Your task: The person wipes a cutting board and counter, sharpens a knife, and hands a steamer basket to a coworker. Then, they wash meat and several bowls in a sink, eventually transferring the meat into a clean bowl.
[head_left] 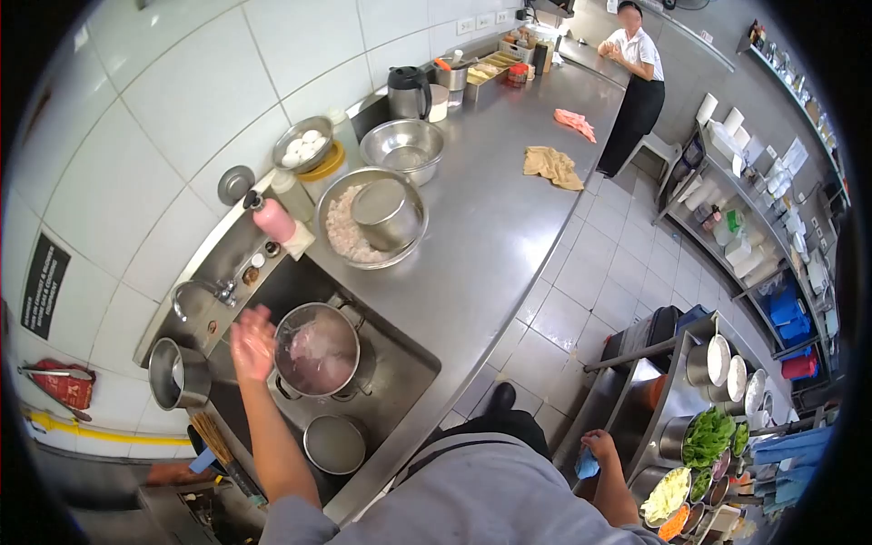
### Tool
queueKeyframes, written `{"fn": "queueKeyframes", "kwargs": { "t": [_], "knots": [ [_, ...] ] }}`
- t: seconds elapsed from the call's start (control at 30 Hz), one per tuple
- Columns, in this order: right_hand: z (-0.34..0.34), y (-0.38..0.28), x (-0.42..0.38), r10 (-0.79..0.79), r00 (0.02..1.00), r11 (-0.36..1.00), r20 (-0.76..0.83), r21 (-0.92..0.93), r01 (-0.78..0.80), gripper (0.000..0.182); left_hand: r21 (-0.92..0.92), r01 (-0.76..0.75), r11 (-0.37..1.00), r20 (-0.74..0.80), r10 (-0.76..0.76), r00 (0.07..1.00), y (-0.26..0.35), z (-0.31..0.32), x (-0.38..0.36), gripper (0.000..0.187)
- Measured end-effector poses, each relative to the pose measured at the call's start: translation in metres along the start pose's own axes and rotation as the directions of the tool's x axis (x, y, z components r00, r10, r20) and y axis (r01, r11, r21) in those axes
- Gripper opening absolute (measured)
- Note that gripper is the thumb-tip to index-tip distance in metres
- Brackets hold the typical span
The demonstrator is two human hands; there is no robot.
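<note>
My left hand (252,343) is raised beside the left rim of a steel pot (280,374), its fingers apart and slightly blurred, holding nothing. Inside the pot, which stands in the sink (400,359), pinkish raw meat (318,354) lies in cloudy liquid. A round steel vessel (334,445) sits in the sink's near part. Down by my right side, next to the steel rack, my right hand (598,443) is closed around a bunched blue cloth (587,464). The faucet (204,292) is behind my left hand.
On the counter (490,218) are a basin of pale meat pieces (343,227) with a steel pot in it, an empty-looking bowl (402,148), eggs (304,148) and cloths (552,168). Another person (636,64) stands at the far end. Vegetable pans (668,495) are at right.
</note>
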State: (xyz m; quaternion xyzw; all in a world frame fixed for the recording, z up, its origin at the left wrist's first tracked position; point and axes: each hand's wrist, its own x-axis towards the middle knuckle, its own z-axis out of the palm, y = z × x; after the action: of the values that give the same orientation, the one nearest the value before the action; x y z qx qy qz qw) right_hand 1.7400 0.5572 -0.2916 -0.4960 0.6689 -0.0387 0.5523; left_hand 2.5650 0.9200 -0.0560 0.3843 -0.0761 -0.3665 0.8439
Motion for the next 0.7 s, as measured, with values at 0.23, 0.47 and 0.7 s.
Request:
{"fn": "queueKeyframes", "kwargs": {
  "t": [0.23, 0.47, 0.7],
  "knots": [
    [-0.032, -0.103, 0.078, -0.188, 0.982, 0.98, 0.024, -0.068, 0.189, 0.038, 0.825, 0.058, 0.563, -0.349, 0.425, 0.835, -0.156, -0.022, 0.001, 0.018],
    [-0.08, -0.179, 0.175, -0.284, 0.948, 0.952, 0.146, 0.157, 0.261, 0.03, 0.738, 0.035, 0.674, -0.208, 0.178, 0.962, -0.307, 0.217, -0.004, 0.017],
    [-0.077, -0.358, 0.13, -0.276, 0.93, 0.843, 0.242, 0.526, 0.113, 0.032, 0.785, 0.174, 0.595, 0.208, -0.517, 0.83, -0.446, 0.408, 0.02, 0.066]
  ]
}}
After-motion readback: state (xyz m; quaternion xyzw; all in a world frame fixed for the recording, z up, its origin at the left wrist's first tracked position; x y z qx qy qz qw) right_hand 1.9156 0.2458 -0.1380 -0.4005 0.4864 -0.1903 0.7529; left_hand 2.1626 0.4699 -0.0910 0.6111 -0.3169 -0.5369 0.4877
